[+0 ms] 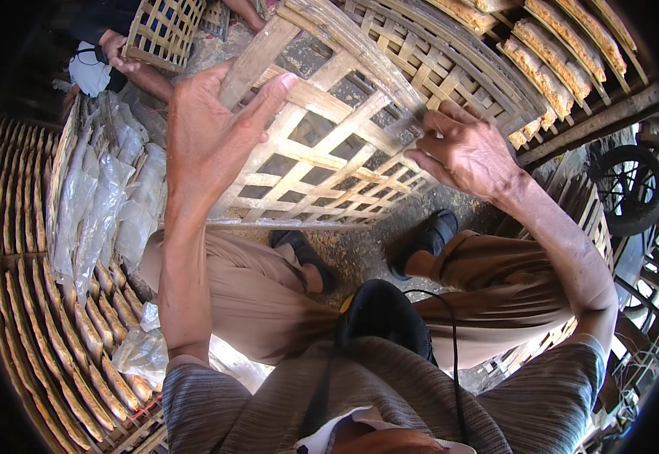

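Observation:
A woven bamboo lattice tray with a wooden slat frame tilts up in front of my legs. My left hand grips its left frame bar, thumb laid over the lattice and the other fingers hidden behind. At the tray's right edge my right hand has its fingers bent and pressed around the rim; the fingertips are partly hidden. Close behind it leans a stack of similar woven trays, nearly touching my right fingers.
Another person's hand holds a smaller lattice tray at upper left. Racks of browned slabs stand at left and upper right. Plastic sheets drape the left rack. A black wheel is at right.

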Demonstrator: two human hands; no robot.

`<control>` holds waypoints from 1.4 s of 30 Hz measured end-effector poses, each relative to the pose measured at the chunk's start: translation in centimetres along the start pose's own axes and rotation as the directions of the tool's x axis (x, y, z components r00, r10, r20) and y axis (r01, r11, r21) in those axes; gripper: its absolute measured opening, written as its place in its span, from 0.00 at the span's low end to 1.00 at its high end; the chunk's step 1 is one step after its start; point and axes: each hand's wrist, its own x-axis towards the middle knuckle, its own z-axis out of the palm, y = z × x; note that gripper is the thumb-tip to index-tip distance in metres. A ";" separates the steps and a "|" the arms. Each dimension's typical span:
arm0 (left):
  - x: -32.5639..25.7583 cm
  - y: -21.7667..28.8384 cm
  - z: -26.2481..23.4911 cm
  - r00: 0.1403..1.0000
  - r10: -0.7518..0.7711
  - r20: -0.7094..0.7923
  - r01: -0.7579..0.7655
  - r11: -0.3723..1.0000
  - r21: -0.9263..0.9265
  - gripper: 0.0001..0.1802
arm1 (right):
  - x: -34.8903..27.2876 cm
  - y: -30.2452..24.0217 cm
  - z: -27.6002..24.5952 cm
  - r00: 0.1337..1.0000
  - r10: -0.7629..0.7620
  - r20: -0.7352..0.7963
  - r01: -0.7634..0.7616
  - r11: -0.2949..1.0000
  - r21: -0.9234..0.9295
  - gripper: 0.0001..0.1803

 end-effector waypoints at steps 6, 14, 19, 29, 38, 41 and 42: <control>0.3 0.5 -0.1 1.000 -0.017 0.000 0.017 1.000 -0.005 0.19 | -0.4 1.9 0.5 0.916 0.399 0.027 -0.337 0.732 0.592 0.16; 1.9 -1.8 -4.1 0.990 -0.137 0.029 0.140 0.967 -0.214 0.17 | 0.4 2.5 -2.0 0.871 0.401 0.284 -0.490 0.667 0.561 0.29; 2.3 -2.4 -3.6 0.946 0.126 -0.298 -0.116 0.992 0.050 0.20 | 1.7 2.8 -4.9 0.847 0.528 0.056 -0.476 0.708 0.522 0.28; 1.5 3.7 4.3 0.866 0.244 0.436 -0.475 0.673 0.568 0.23 | 3.1 -0.1 -6.3 0.975 0.145 -0.170 -0.104 0.968 0.229 0.15; 1.0 -1.9 -1.1 0.963 -0.045 0.267 0.015 0.993 0.115 0.11 | 0.9 1.7 -13.3 0.877 0.130 -0.463 -0.241 0.952 -0.188 0.28; 0.8 -3.4 -3.2 0.976 -0.023 0.218 0.039 0.997 -0.070 0.11 | -1.4 2.9 -13.5 0.752 0.227 -0.619 -0.467 0.846 -0.258 0.31; 0.9 -3.4 -3.5 0.983 -0.019 0.184 0.046 0.989 -0.143 0.11 | -2.3 3.2 -13.5 0.695 0.269 -0.667 -0.560 0.785 -0.267 0.33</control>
